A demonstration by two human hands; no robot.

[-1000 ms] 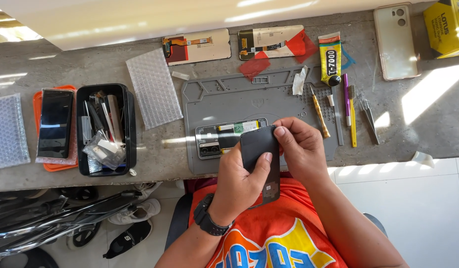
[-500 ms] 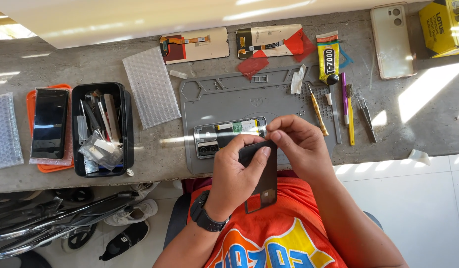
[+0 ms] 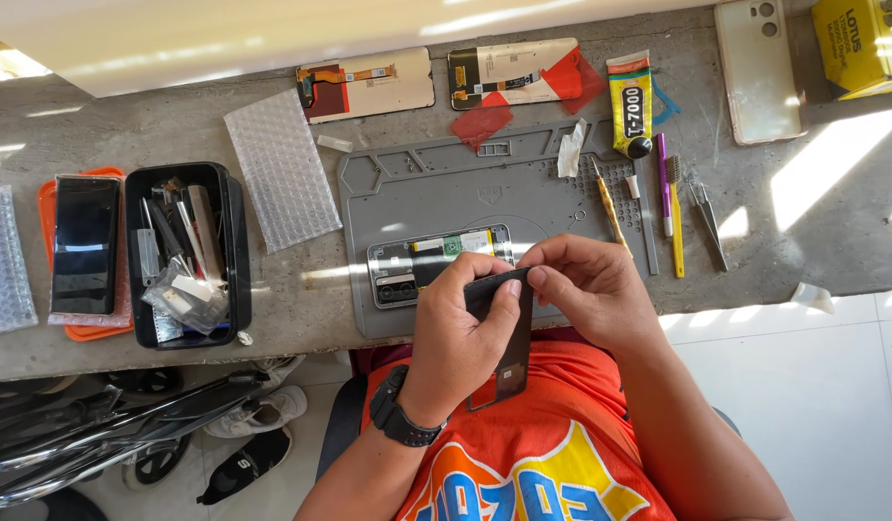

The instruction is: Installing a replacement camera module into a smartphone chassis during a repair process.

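My left hand point(image 3: 458, 338) and my right hand point(image 3: 591, 289) both grip a thin black phone screen panel point(image 3: 513, 349), held upright over my lap at the table's near edge. The fingertips of both hands pinch its top edge. Just behind the hands an opened phone point(image 3: 438, 262) with its insides showing lies on a grey work mat point(image 3: 436, 183). A black watch is on my left wrist.
A black tray of tools point(image 3: 184, 253) and a phone on an orange pad point(image 3: 81, 253) sit at left, with bubble wrap point(image 3: 281, 179) beside them. Screen parts point(image 3: 364, 89), a glue tube point(image 3: 629, 103), tweezers point(image 3: 708, 218) and picks lie behind and right. A white phone back point(image 3: 758, 68) is far right.
The black panel has turned from covering the phone area to hanging lower over my lap, and my fingers have shifted to pinch its top edge.
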